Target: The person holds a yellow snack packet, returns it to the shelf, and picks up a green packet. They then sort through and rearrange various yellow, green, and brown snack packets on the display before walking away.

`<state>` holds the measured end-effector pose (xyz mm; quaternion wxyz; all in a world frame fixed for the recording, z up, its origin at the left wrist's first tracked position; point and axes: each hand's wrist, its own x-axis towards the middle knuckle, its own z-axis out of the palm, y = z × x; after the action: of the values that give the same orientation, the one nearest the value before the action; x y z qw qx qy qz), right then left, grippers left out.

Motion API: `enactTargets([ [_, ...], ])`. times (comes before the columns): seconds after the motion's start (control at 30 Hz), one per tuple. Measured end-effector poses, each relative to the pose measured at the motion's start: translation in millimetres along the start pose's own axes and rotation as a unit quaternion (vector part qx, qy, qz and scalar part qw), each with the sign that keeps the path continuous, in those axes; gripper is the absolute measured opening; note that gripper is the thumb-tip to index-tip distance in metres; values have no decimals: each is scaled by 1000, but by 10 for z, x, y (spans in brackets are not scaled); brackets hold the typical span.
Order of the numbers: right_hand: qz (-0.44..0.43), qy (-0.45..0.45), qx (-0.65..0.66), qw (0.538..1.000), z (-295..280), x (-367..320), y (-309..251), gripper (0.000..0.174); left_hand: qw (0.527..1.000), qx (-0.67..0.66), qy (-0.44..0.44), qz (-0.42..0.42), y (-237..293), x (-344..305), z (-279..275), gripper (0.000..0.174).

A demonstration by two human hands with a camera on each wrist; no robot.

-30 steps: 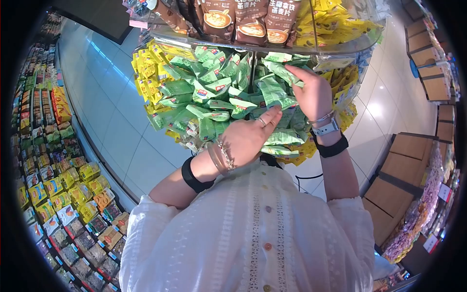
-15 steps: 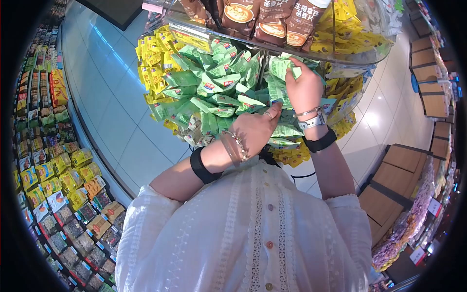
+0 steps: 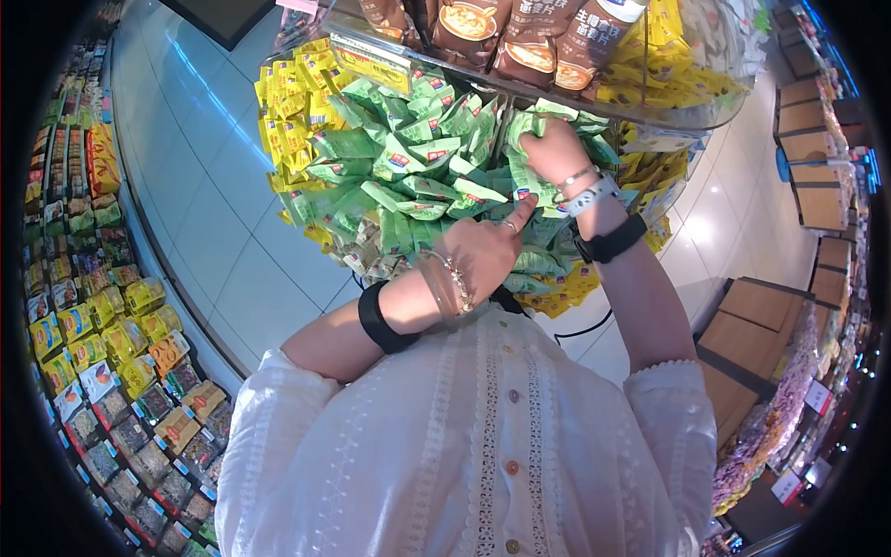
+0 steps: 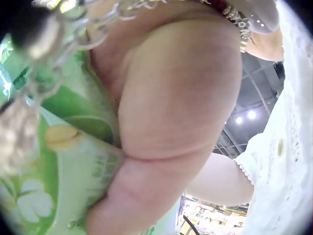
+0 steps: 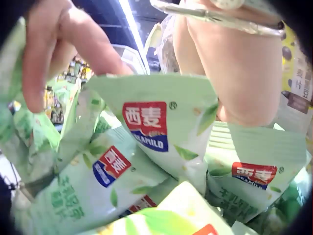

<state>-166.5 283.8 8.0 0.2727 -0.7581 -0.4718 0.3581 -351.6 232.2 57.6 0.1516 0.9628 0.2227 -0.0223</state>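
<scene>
Small pale-green snack packets (image 3: pixel 408 158) with red-and-blue logos are heaped in a round display bin. In the head view my right hand (image 3: pixel 557 153) curls its fingers on a green packet (image 3: pixel 520 167) near the bin's divider. My left hand (image 3: pixel 483 249) lies closer to my body, its index finger straight against the packets beside the right wrist. In the left wrist view a bare digit (image 4: pixel 146 147) lies along a green packet (image 4: pixel 68 181). An upright packet (image 5: pixel 151 120) fills the middle of the right wrist view, beside the right hand's flesh (image 5: pixel 234 73) below a bangle; its fingertips are hidden there.
A clear upper tier (image 3: pixel 677 102) holds brown coffee-cup pouches (image 3: pixel 529 46) close above the hands. Yellow packets (image 3: pixel 297 102) flank the green ones. Shelves of packaged food (image 3: pixel 121 362) stand at left, wooden drawers (image 3: pixel 752 334) at right, with tiled floor (image 3: pixel 213 204) between.
My right hand first touches, then lifts a green packet's edge, and now sits further left, curled lower over the packets. The left hand stays almost in place. The view has shifted slightly.
</scene>
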Motion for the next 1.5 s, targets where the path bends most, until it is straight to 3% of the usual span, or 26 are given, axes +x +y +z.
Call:
enactTargets([
  [0.07,-91,51,-189,976,61,43,-51,42,999,-5,26,32,1,-22,-8,24],
  [0.13,-64,15,-193,979,64,90,-106,48,999,-13,27,28,8,-39,11,22],
  [0.33,-36,-107,-332,937,41,300,-252,38,997,-20,59,45,-12,-140,-64,20],
  [0.4,-44,-107,-361,925,103,341,-173,34,996,-32,73,49,-13,-156,-65,20],
  [0.47,-32,-73,-336,938,133,338,-135,33,997,-48,32,44,-15,-155,-81,26],
  [0.5,-95,-101,-361,922,59,258,-212,41,997,-46,34,45,-23,-162,-112,26],
  [0.53,-97,-98,-362,922,22,200,-171,41,997,-63,17,42,-39,-179,-157,31],
  [0.63,-126,-57,-266,954,-163,-48,-133,56,993,-108,8,40,-105,-215,-195,41],
  [0.7,-48,-149,-169,973,-381,-314,-323,64,988,-150,28,30,-117,-234,-249,50],
  [0.73,-49,-149,-169,973,-388,-372,-288,64,988,-149,28,31,-122,-242,-265,50],
  [0.8,-169,-40,-142,975,-394,-497,-201,58,981,-187,56,17,-121,-258,-287,52],
  [0.87,-183,-5,-139,973,-460,-715,-261,52,982,-179,61,18,-109,-274,-296,52],
  [0.93,-165,-6,-50,985,-580,-1013,-380,44,976,-210,60,-10,-110,-296,-261,52],
  [1.0,-229,-121,80,963,-660,-1284,-366,46,973,-226,31,-21,-95,-299,-303,50],
  [1.1,-264,-145,66,951,-701,-1618,-435,51,967,-253,18,-16,-50,-301,-323,47],
  [1.13,-263,-138,71,952,-668,-1671,-410,51,969,-248,13,-11,-22,-297,-326,47],
  [1.2,-220,9,74,973,-591,-1740,-366,54,935,-348,54,-32,26,-273,-340,47],
  [1.27,-189,37,65,979,-516,-1845,-364,49,938,-341,53,-40,68,-254,-319,51],
  [1.33,-83,88,250,961,-333,-1908,-317,49,911,-391,86,-100,124,-246,-303,58],
  [1.4,-82,99,278,952,-300,-1908,-305,41,919,-373,79,-98,123,-231,-209,66],
  [1.47,-199,160,71,964,-332,-1900,-276,31,907,-383,154,-80,133,-217,-114,66],
  [1.5,-216,170,59,960,-344,-1918,-307,24,910,-375,159,-83,125,-221,-79,67],
])
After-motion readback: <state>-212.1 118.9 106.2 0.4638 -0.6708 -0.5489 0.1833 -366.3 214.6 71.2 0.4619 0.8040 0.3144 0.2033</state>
